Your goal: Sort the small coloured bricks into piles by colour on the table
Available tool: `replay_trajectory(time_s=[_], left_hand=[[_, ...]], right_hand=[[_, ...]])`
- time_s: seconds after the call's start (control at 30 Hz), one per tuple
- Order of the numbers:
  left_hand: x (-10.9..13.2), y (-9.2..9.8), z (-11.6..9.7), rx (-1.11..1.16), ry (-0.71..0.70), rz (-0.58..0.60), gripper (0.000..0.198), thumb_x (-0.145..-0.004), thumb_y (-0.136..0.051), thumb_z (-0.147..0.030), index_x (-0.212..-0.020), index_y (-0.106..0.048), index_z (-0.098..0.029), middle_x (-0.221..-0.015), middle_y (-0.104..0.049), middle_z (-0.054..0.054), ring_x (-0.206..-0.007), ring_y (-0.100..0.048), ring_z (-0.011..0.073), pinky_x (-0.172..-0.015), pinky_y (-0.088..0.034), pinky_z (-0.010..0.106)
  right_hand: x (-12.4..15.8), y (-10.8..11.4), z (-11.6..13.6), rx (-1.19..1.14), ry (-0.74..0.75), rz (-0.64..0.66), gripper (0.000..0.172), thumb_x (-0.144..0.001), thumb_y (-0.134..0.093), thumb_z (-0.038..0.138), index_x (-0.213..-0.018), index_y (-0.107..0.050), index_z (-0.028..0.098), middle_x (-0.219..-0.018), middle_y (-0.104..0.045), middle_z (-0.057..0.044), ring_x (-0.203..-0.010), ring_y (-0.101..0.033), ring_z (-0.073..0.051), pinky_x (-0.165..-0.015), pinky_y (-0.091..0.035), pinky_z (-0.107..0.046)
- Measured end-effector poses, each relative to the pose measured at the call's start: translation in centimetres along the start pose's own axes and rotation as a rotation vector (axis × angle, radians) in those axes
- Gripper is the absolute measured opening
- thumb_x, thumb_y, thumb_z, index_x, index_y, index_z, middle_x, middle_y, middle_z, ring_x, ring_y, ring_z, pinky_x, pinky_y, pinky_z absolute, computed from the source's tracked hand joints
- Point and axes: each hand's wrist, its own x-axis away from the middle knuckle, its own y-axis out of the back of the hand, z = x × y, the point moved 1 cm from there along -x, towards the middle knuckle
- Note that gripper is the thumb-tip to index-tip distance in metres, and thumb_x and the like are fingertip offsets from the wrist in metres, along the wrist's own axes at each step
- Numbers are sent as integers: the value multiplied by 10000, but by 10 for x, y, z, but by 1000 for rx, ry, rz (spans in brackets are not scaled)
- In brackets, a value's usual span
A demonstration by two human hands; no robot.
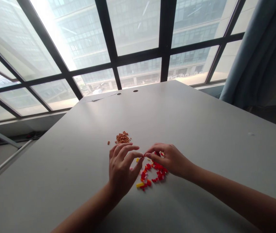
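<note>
My left hand (122, 168) and my right hand (173, 160) meet fingertip to fingertip above a loose ring of small toy building bricks. Thumb and index finger of each are pinched together on a tiny reddish building brick (143, 156), mostly covered by the fingertips. The left hand's other fingers are loosely spread. Below lie red bricks (161, 175), with some pink and orange ones among them. A yellow brick (140, 185) sits at the near left of the ring. My right hand hides part of the far side.
Beyond my left hand is a heap of small brown bricks (122, 138), with one stray brown brick (108, 142) to its left. Everything rests on a wide white table (79, 168). Windows line the far side, and a blue-grey curtain (249, 58) hangs at the right.
</note>
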Motion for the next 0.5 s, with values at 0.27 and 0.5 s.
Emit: replay_trajectory(time_s=[0.27,0.5], left_hand=[[-2,-2,52,-200,110,-39,29,-817,-648,-227,-792,-656,-241,-954,-708,13,-968,-621,211,-905,-383,386],[4,-4,74,-304,237,22,13,-800,-666,-254,-807,-675,-248,-999,-694,24,-962,-619,244,-912,-361,414]], right_hand=[[-11,52,-18,438,-24,307,95,-771,-646,221,-796,-734,198,-820,-703,-37,-703,-607,-150,-653,-425,-250],[-10,52,-31,521,-24,410,96,-782,-664,258,-811,-744,214,-872,-673,-54,-759,-624,-170,-666,-429,-253]])
